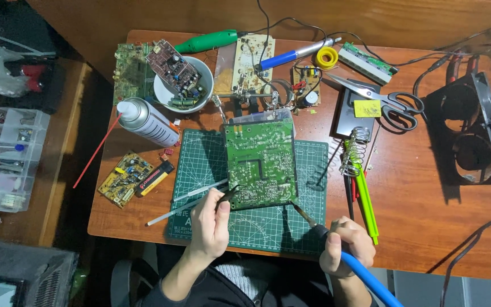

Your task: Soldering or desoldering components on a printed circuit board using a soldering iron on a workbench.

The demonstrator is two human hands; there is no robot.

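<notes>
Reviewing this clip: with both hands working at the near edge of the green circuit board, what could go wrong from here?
1. The right hand holds the soldering iron with its tip at the green circuit board, close to the left hand and its tweezers; a slip might burn fingers.
2. The board seems propped up, tilted, on the cutting mat, so pressure may shift it.
3. The spray can lies near the hot work.

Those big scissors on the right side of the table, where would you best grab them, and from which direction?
Take the scissors by the black finger loops at their right end, coming from the right or above. The shut blades point left toward the circuit boards, so the handles are the safe, open part.
</notes>
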